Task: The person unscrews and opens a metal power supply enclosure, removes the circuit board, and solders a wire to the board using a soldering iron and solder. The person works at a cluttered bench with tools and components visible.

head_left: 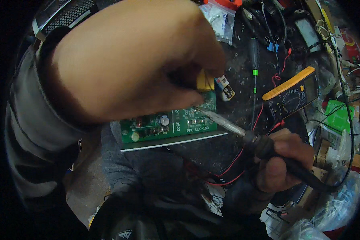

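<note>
My right hand (pixel 286 154) grips the dark handle of a soldering iron (pixel 228 122), its tip touching or just above a green circuit board (pixel 180 130) near small surface-mounted parts. Across the upper part of the board reaches my left hand (pixel 156 64), fingers curled and thumb bent in close to the iron's tip. What the left fingers pinch, if anything, is hidden. Beside them a yellow block-shaped component (pixel 205 82) shows on the board. A round silver-topped capacitor (pixel 163 120) stands lower on it. Along the near edge runs a pale metal strip (pixel 174 143).
On the dark table to the right are a yellow-edged multimeter (pixel 292 94), a black-and-green pen-shaped tool (pixel 255 60) and red leads (pixel 232 168). A clear bag of small parts (pixel 220 22) lies at the back. The iron's black cable (pixel 350 152) loops along the right among clutter.
</note>
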A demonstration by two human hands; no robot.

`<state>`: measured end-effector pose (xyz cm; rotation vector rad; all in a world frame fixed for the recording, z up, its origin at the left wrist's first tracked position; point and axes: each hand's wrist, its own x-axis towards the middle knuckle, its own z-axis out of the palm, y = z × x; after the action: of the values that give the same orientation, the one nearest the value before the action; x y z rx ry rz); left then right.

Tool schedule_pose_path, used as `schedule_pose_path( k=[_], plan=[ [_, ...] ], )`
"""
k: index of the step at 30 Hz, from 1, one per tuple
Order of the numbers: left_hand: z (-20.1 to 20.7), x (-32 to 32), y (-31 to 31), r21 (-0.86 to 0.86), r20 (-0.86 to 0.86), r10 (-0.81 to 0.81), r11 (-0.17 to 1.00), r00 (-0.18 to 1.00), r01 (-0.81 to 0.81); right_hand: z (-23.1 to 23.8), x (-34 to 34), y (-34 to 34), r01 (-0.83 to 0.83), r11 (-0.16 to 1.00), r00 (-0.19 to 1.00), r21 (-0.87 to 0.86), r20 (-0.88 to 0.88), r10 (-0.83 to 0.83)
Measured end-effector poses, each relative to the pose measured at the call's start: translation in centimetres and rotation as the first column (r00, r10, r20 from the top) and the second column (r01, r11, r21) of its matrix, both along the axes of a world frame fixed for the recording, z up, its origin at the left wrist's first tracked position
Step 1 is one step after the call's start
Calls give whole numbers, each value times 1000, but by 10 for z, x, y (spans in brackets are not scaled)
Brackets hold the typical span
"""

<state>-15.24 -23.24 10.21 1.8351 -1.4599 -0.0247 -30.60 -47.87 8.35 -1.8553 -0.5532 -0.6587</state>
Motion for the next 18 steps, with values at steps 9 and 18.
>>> schedule_pose_path(
  k=[9, 18],
  plan=[
    [4, -5, 3, 46, -77, 5, 999, 997, -1, 0, 1, -1, 11, 997, 999, -73, 40, -8],
    [-5, -2, 6, 7, -19, -17, 1000, 1000, 17, 3, 2, -3, -17, 993, 999, -113, 39, 21]
  ],
)
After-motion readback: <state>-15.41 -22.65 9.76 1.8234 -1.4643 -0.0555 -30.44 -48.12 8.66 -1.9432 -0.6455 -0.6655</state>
